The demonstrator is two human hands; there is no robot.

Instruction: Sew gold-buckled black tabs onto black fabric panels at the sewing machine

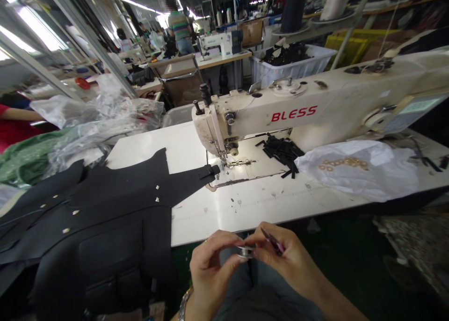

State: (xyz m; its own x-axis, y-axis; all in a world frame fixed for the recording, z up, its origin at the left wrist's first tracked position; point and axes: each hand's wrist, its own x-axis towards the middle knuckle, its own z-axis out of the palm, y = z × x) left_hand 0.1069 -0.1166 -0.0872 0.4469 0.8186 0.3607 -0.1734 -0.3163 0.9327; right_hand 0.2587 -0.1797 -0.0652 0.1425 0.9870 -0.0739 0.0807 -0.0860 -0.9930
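Observation:
Between my two hands, above my lap, is a small metal bobbin. My left hand pinches it between thumb and fingers. The fingertips of my right hand touch its other side. Tucked in that same right hand is a pair of thread snips with dark blades and a pinkish handle. Just beyond my hands stands a sewing machine marked BLESS. A black cut material piece lies left of its needle, with a narrow strap end near the presser foot.
Short black strips are piled beside the machine's arm. A white plastic bag with gold rings on it lies at the right of the white table. Clear plastic wrapping is heaped at left; a person stands far behind.

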